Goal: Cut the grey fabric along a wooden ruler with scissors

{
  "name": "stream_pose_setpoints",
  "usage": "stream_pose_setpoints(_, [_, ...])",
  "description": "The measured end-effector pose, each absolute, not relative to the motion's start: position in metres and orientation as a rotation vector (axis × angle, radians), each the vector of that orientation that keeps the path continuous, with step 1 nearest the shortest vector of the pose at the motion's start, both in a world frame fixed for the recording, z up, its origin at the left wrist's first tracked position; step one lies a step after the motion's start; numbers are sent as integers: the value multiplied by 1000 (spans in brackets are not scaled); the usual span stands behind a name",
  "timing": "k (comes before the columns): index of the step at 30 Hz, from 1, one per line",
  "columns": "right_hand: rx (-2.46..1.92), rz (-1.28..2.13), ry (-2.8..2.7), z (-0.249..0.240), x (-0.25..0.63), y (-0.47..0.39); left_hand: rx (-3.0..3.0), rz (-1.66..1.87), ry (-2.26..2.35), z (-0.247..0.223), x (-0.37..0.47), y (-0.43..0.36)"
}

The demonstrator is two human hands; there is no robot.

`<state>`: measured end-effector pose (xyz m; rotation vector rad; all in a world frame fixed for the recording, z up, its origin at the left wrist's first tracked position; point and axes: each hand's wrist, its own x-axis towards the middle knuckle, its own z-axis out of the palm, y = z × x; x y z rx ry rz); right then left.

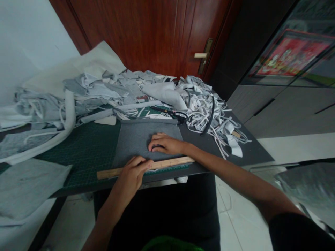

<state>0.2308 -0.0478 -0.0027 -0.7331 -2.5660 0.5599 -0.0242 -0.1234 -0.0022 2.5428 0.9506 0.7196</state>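
A dark grey piece of cloth [133,139] lies flat on the green cutting mat [86,143]. Across its near edge runs a wooden ruler [172,162], close to the table's front edge. My left hand [134,170] rests on the ruler left of its middle, fingers pressed together over it. On the cloth, just beyond the ruler, lies my right hand [166,143] with its fingers curled; whether something small is under them is hidden. Black scissors [174,113] lie past the far edge of the cloth.
Heaped grey and white fabric scraps [104,87] line the back. Tangled strips [204,108] lie at the back right. A long pale roll [69,115] curves along the left, near a light grey cloth [28,184].
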Motion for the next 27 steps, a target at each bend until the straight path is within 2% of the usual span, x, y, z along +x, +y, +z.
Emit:
stream_pose_setpoints(7, [-756, 589, -2581, 2, 230, -49, 2552, 828, 966, -5, -23, -132])
stream_pose_setpoints(14, [-1027, 426, -2560, 15, 226, -89, 2635, 910, 1076, -4, -22, -150])
stream_pose_setpoints(27, [-1119, 405, -2307, 4, 224, -130, 2718, 1192, 1127, -28, -19, -180])
